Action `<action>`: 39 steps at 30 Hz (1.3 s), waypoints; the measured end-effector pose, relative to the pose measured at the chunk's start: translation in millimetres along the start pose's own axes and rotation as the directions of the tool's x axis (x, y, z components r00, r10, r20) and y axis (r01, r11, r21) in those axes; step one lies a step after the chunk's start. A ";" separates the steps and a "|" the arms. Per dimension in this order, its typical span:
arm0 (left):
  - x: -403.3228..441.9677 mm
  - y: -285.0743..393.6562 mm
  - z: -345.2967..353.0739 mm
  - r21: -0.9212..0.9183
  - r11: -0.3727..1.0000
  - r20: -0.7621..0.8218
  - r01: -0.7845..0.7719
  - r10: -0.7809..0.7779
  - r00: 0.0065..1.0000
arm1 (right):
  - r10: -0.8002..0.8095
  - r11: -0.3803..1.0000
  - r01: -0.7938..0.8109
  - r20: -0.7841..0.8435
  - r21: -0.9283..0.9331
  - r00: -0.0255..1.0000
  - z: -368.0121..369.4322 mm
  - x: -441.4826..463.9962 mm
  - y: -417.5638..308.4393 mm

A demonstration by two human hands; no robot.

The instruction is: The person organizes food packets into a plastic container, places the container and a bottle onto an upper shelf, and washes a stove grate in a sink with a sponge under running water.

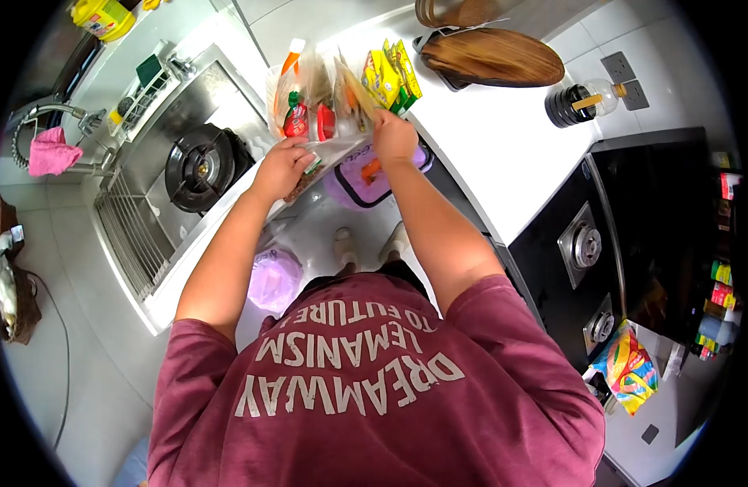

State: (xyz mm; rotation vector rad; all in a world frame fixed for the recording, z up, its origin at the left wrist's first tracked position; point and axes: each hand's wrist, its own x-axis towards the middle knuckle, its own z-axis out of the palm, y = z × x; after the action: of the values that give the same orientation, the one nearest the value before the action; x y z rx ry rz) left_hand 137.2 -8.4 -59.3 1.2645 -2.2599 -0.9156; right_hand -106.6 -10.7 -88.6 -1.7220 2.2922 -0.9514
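Note:
A clear plastic bag (319, 89) stands on the white counter (487, 146), holding a red bottle with a green cap (295, 118), a red packet (325, 122) and an orange-and-white bottle (291, 58). My left hand (285, 169) is closed on the near left edge of the bag, beside a small packet of brown contents (299, 185). On the bag's right side, my right hand (394, 138) has its fingers closed around the edge near a long tan item (356, 88). Yellow-and-green packets (390, 75) lie just beyond my right hand.
To the left, a sink (216, 81) holds a black burner part (202, 168). A wooden board (496, 57) and a dark jar (567, 107) stand at the back right. A black stove (544, 243) is at the right; a purple-lined bin (275, 278) sits on the floor.

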 end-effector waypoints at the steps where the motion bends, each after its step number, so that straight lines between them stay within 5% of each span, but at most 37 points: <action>1: -1.7 -1.7 1.5 -0.002 1.000 -0.005 0.006 -0.006 1.000 | -0.007 0.999 0.008 0.027 -0.039 1.000 3.3 -3.9 3.1; 6: -1.1 -2.0 3.5 -0.044 0.998 -0.029 0.049 -0.050 0.998 | -0.035 0.999 0.034 0.219 0.008 0.975 -14.7 -1.8 -2.0; 12: -13.3 16.2 -2.3 -0.150 0.984 -0.109 0.100 -0.117 0.987 | 0.106 0.871 -0.106 0.027 0.480 0.994 -50.6 -49.8 10.9; 15: -37.0 45.1 -10.0 -0.319 0.948 -0.180 0.015 -0.076 0.981 | -0.040 0.874 -0.207 0.489 0.439 0.871 -72.0 -70.7 6.7; 19: -43.3 93.3 -5.6 -0.578 0.816 -0.141 -0.017 -0.079 0.987 | -0.286 0.735 -0.266 0.641 0.624 0.712 -93.4 -67.4 -23.4; 22: -30.4 91.6 0.3 -0.629 0.767 -0.071 0.126 -0.219 0.973 | -0.315 0.807 -0.260 0.760 0.530 0.569 -93.9 -49.6 -23.8; 26: -20.0 68.7 4.1 -0.505 0.863 -0.226 -0.026 -0.103 0.969 | -0.283 0.773 -0.300 0.727 0.559 0.626 -98.8 -51.3 -12.3; 30: -24.7 53.4 3.0 -0.479 0.841 -0.122 0.251 -0.347 0.930 | -0.232 0.840 -0.060 0.458 0.539 0.858 -110.2 -54.2 -25.3; 32: -24.1 41.7 11.2 -0.137 0.974 -0.219 0.178 -0.205 0.954 | -0.247 0.885 0.087 0.302 0.458 0.921 -108.4 -55.2 -43.8; 34: -21.1 33.0 18.1 0.242 0.970 -0.276 0.032 0.037 0.960 | -0.253 0.930 0.187 0.185 0.316 0.950 -95.7 -46.0 -61.4; 39: -8.0 15.0 21.9 0.302 0.953 -0.170 0.041 0.011 0.985 | -0.241 0.969 0.234 0.083 0.086 0.967 -59.6 -14.2 -57.4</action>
State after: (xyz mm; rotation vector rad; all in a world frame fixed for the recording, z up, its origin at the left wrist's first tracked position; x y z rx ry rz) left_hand 119.0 11.8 -64.4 1.4295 -2.3171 -0.4517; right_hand -81.1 17.5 -13.7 -1.9956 1.9984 -0.9605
